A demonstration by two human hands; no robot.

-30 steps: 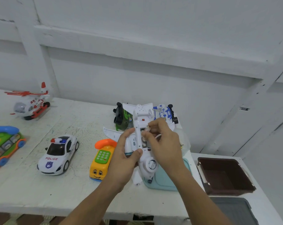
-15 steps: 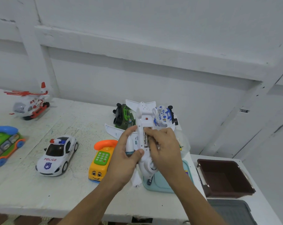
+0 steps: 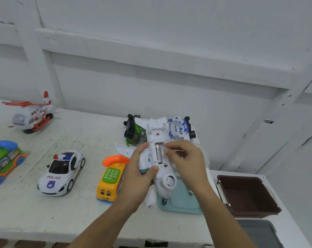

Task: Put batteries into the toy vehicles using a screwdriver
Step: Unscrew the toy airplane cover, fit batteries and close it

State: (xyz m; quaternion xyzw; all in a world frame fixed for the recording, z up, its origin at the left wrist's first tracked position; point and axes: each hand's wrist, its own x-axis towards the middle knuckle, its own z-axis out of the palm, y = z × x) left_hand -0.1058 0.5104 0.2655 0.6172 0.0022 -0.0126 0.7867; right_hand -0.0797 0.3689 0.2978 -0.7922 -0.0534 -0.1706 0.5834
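In the head view, the white plastic toy aeroplane [image 3: 165,181] is held belly-up above the white surface [image 3: 26,212]. Its open bay shows one silver cylindrical battery [image 3: 158,154] lying lengthwise, and I judge the main risk to be that this battery is not fully seated against its contacts and springs or slides out if the aeroplane tips. The left hand [image 3: 139,172] reaches up with fingers [image 3: 142,149] wrapped round the fuselage, while the right hand [image 3: 185,160] arches over, fingers [image 3: 166,149] curled with tips drawn together at the bay's right edge; whether they pinch anything I cannot tell.
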